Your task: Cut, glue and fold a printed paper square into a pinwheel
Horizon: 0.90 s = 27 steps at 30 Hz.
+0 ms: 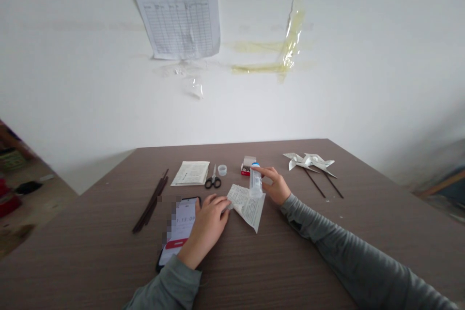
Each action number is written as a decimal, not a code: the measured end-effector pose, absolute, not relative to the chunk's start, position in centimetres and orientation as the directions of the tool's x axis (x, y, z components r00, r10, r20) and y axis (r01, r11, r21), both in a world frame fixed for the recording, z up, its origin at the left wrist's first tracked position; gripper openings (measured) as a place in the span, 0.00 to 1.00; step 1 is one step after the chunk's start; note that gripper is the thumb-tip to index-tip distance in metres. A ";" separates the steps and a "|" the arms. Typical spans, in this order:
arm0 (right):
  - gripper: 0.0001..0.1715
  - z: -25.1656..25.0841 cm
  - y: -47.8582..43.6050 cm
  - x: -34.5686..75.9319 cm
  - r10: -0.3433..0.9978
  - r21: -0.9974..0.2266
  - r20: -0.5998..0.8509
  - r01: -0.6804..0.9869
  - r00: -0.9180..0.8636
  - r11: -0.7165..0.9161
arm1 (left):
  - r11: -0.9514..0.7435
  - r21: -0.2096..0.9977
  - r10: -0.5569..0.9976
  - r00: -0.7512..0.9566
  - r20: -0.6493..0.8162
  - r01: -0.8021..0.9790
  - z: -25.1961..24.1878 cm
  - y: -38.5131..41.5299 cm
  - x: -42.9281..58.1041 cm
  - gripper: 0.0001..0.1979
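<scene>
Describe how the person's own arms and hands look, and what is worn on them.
Long sleeves of plain grey-green, soft-looking fabric cover both arms to the wrist. The left sleeve and the right sleeve match and are lightly creased. The left hand and the right hand are bare, with no gloves, ring, watch or marking showing.

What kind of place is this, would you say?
Likely a plain room set up for paper craft: a wood-grain table against a white wall with a printed chart taped up, plus scissors, finished paper pinwheels and a small bottle in the right hand.
</scene>
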State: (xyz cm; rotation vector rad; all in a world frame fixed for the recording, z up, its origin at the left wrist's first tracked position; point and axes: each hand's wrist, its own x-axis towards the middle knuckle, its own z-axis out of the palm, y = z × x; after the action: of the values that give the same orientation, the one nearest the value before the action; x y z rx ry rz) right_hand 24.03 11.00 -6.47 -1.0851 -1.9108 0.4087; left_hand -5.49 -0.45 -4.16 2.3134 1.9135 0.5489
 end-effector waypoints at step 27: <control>0.28 -7.2 9.6 20.5 0.741 -0.532 0.563 0.526 -0.366 0.664 | -0.238 0.346 0.970 0.202 0.136 0.907 -1.8 -2.1 -3.4 0.12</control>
State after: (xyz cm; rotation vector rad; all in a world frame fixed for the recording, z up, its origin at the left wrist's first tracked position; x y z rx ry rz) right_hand 20.45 9.55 -7.25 -0.9788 -2.0559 0.3323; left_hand -3.44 -2.12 -1.80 2.2810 1.8080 0.4856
